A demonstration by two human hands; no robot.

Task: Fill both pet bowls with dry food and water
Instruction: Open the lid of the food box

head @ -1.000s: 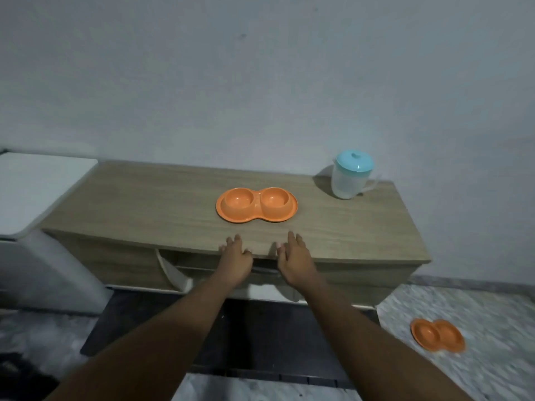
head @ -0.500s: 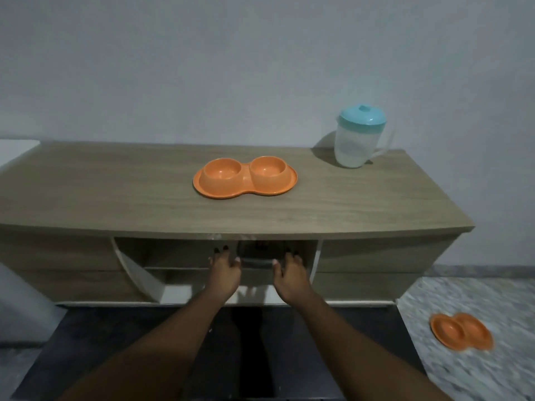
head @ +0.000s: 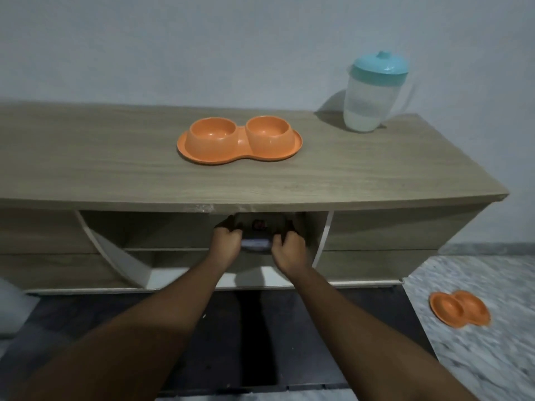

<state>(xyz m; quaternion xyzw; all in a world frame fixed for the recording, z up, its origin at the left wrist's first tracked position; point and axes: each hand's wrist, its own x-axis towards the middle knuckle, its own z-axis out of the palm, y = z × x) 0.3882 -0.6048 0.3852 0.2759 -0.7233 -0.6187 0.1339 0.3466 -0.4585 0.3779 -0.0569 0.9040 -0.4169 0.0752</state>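
Hands are reaching into the open shelf under the tabletop [head: 115, 166]: left hand [head: 225, 244] and right hand [head: 288, 250] are both gripping a dark package [head: 260, 227]. Orange double bowl [head: 239, 139] is sitting above, lidded pitcher [head: 373, 92] far right.

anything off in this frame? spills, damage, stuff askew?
Two things: a second orange double bowl lies on the floor right of the cabinet, and the cabinet top's front edge looks chipped above the open shelf. No spills; both bowls look empty.

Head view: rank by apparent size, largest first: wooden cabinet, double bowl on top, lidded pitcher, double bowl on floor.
1. wooden cabinet
2. double bowl on top
3. lidded pitcher, close to the top bowl in area, so this order is unsure
4. double bowl on floor, which may look smaller only from its angle and distance from the camera
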